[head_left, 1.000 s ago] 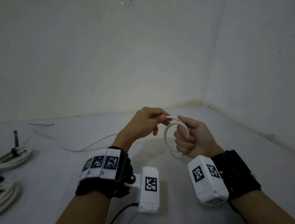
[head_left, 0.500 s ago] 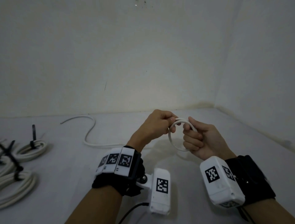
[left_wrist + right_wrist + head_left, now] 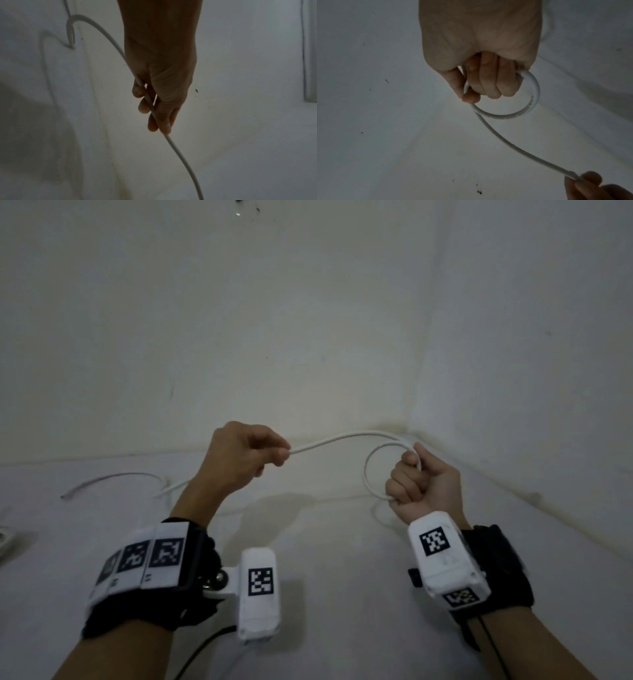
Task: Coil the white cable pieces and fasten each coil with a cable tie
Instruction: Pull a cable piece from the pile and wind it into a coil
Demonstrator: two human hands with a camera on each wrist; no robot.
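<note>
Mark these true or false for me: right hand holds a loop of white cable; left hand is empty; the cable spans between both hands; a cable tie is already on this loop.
1. The right hand holds a loop of the white cable: true.
2. The left hand is empty: false, it grips the cable.
3. The cable spans between both hands: true.
4. A cable tie is already on this loop: false, none shows on it.
</note>
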